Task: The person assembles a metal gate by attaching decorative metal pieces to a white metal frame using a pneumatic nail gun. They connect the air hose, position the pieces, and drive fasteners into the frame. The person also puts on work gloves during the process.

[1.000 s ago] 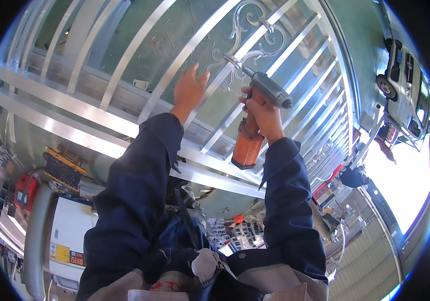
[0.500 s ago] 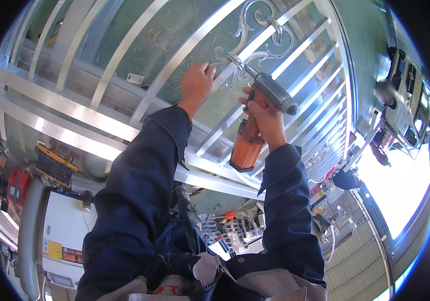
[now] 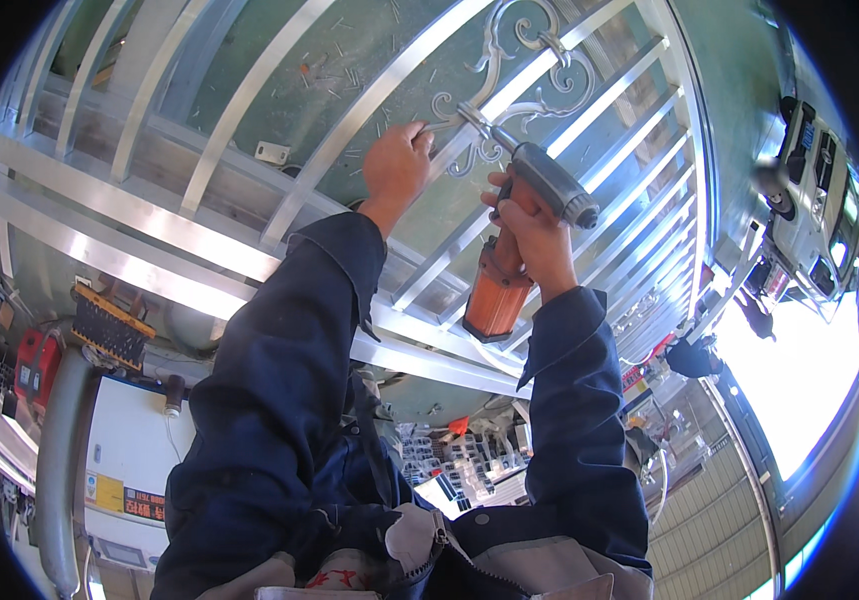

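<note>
My right hand (image 3: 534, 232) is wrapped round the grip of a cordless power driver (image 3: 553, 186), grey on top with an orange battery end. Its long tip meets a small metal clamp (image 3: 474, 118) on a bright bar of the metal railing (image 3: 369, 100). My left hand (image 3: 397, 170) lies over another bar with its fingers closed. From its fingertips a thin metal rod (image 3: 439, 126) runs toward the clamp; whether it is a tool or part of the ornament I cannot tell. Curled metal scrollwork (image 3: 539, 106) sits around the clamp between the bars.
Metal scraps litter the green floor (image 3: 344, 75) beneath the railing. A white cabinet (image 3: 129, 430), a grey pipe (image 3: 61, 470) and a red case (image 3: 37, 365) stand at the lower left. Parts lie spread behind me (image 3: 469, 465). A white vehicle (image 3: 817, 190) is parked at the far right.
Very little differs. The scrollwork, clamp and driver appear shifted slightly right in the view. Both hands keep their holds.
</note>
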Demonstrator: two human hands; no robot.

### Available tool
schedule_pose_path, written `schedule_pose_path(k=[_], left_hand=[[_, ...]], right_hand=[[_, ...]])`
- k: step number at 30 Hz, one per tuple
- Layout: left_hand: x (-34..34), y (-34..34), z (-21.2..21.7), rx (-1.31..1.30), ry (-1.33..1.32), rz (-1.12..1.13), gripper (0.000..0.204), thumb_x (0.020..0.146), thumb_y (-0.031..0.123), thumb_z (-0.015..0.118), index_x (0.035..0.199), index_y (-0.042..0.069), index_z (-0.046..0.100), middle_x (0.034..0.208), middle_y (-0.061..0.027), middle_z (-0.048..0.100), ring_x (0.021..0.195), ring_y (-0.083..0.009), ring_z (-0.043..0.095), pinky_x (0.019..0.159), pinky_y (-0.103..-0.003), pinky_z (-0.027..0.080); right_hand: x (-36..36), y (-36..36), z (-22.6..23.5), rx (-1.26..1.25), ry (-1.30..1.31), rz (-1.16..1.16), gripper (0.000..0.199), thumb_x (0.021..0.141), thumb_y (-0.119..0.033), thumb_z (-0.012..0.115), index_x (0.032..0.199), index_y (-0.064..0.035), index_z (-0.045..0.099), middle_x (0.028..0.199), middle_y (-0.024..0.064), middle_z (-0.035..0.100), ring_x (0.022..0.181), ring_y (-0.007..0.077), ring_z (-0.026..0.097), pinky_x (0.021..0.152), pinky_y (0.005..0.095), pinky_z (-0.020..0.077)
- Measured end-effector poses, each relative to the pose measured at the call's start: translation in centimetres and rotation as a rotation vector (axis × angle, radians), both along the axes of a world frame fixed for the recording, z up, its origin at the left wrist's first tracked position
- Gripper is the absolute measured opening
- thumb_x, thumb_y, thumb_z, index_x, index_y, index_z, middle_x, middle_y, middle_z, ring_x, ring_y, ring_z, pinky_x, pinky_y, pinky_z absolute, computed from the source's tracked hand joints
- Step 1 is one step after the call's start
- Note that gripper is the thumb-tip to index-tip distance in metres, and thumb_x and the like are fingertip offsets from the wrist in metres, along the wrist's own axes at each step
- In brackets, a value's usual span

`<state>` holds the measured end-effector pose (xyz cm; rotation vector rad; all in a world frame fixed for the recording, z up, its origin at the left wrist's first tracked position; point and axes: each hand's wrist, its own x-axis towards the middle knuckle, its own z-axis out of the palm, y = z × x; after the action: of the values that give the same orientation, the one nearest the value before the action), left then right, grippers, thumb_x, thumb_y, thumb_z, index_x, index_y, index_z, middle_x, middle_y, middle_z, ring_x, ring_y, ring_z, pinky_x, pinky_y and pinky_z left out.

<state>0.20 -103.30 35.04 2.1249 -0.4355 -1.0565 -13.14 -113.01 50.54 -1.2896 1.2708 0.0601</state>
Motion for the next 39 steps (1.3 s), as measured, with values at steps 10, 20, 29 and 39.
schedule_pose_path(k=[10, 20, 29, 39], left_hand=[[0.3, 0.1, 0.3, 0.010, 0.000, -0.029, 0.029, 0.095, 0.031, 0.062, 0.113, 0.010, 0.073, 0.106, -0.0141, 0.072, 0.097, -0.0352, 0.068, 0.083, -0.045, 0.053], [-0.2, 0.4, -0.4, -0.033, -0.054, -0.032, 0.028, 0.093, 0.030, 0.064, 0.112, 0.011, 0.073, 0.102, -0.0151, 0.071, 0.094, -0.0358, 0.068, 0.081, -0.046, 0.053], [2.2, 1.9, 4.6, -0.159, -0.083, -0.160, 0.037, 0.093, 0.025, 0.064, 0.123, 0.004, 0.061, 0.107, -0.0168, 0.066, 0.100, -0.0393, 0.063, 0.083, -0.047, 0.051], [8.5, -1.0, 0.5, 0.000, -0.219, -0.180, 0.039, 0.100, 0.041, 0.055, 0.116, 0.006, 0.059, 0.085, -0.0172, 0.068, 0.077, -0.0388, 0.066, 0.069, -0.049, 0.052]], right_hand=[[1.6, -0.8, 0.7, -0.019, 0.139, 0.034, 0.048, 0.084, -0.001, 0.064, 0.131, -0.0032, 0.056, 0.110, 0.0048, 0.067, 0.088, 0.0125, 0.064, 0.075, 0.0282, 0.0522], [1.1, -2.1, -2.3, -0.006, 0.202, 0.117, 0.051, 0.084, -0.002, 0.061, 0.135, -0.0059, 0.057, 0.112, 0.0068, 0.067, 0.090, 0.0167, 0.068, 0.067, 0.0288, 0.0521], [1.3, -1.9, -2.0, 0.015, 0.303, 0.031, 0.035, 0.080, -0.001, 0.066, 0.115, -0.0055, 0.067, 0.102, 0.0054, 0.066, 0.082, 0.0155, 0.059, 0.071, 0.0321, 0.0496], [0.3, -2.6, -3.3, -0.143, 0.186, 0.148, 0.017, 0.077, -0.008, 0.069, 0.094, -0.0019, 0.069, 0.080, 0.0048, 0.068, 0.075, 0.0147, 0.064, 0.068, 0.0329, 0.0512]])
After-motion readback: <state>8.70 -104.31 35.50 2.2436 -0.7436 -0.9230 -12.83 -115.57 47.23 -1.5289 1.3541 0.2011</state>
